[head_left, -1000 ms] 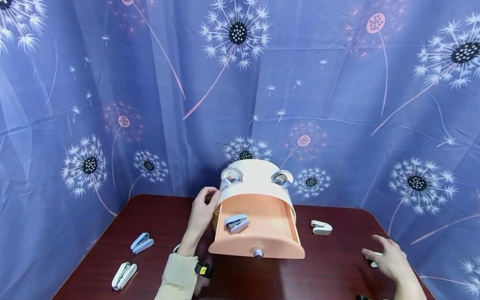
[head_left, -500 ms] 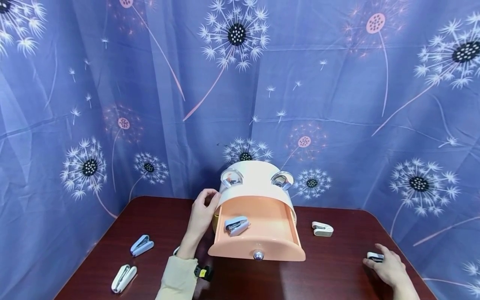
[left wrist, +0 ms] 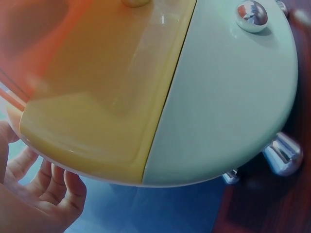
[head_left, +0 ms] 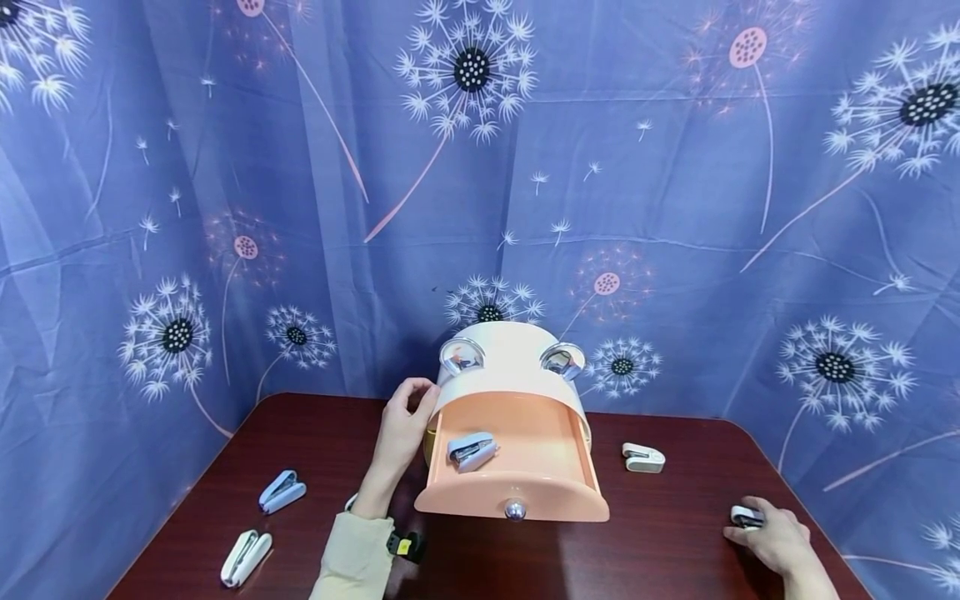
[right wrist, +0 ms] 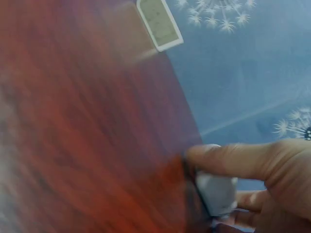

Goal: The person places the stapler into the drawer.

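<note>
My right hand (head_left: 780, 533) is at the table's right side, thumb and fingers on either side of a small white stapler (head_left: 746, 517). In the right wrist view the thumb lies along this stapler (right wrist: 216, 194), and the other fingers are partly hidden behind it. My left hand (head_left: 401, 425) holds the upper left side of a rounded white drawer cabinet (head_left: 510, 354); the left wrist view has its curled fingers at the rim beside a yellow drawer (left wrist: 97, 121) and a pale green one (left wrist: 223, 97). A peach drawer (head_left: 555, 500) is pulled out, with a light blue stapler (head_left: 472, 452) inside.
Another white stapler (head_left: 642, 457) lies right of the cabinet. On the left of the dark red table (head_left: 645, 550) are a light blue stapler (head_left: 282, 492) and a white one (head_left: 246, 558). A blue dandelion-print curtain (head_left: 675, 192) hangs behind.
My right hand has come down from above the white stapler at the right, and its fingers have closed around it. The left hand and the peach drawer have stayed in place.
</note>
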A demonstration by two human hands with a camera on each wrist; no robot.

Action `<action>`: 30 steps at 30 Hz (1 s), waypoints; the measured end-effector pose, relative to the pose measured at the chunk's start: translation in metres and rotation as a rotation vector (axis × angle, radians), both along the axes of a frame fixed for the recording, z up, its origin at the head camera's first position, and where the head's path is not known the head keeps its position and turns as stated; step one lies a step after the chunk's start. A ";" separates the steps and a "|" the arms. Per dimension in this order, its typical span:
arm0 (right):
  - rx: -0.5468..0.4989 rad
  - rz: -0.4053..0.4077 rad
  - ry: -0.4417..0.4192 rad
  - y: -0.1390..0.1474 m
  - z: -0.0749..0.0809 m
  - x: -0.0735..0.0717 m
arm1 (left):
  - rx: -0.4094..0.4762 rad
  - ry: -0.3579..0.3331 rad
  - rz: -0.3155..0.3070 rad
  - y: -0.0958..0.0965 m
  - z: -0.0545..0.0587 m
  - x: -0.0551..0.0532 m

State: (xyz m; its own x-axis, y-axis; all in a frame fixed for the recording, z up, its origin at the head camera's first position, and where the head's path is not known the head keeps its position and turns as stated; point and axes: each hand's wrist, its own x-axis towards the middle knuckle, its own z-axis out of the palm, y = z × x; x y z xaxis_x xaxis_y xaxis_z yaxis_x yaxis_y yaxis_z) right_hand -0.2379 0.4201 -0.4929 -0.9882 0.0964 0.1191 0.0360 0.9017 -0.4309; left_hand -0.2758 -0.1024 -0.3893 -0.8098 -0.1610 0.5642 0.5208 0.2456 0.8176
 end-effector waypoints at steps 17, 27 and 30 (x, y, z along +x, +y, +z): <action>0.001 -0.033 -0.029 0.005 0.009 0.004 | -0.005 -0.017 0.006 0.000 0.001 0.001; 0.052 -0.035 0.168 0.002 0.031 0.009 | -0.009 -0.009 0.006 -0.001 -0.001 0.000; 0.059 -0.038 0.226 -0.002 0.041 0.012 | -0.007 -0.010 0.003 -0.001 -0.001 0.000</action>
State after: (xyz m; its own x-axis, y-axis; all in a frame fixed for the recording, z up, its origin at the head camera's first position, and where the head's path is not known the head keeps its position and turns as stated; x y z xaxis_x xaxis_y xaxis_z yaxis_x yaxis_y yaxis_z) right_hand -0.2258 0.4183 -0.4520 -0.9317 0.1193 0.3430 -0.0210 0.9253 -0.3787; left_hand -0.2760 -0.1031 -0.3903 -0.8151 -0.1593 0.5569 0.5116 0.2529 0.8211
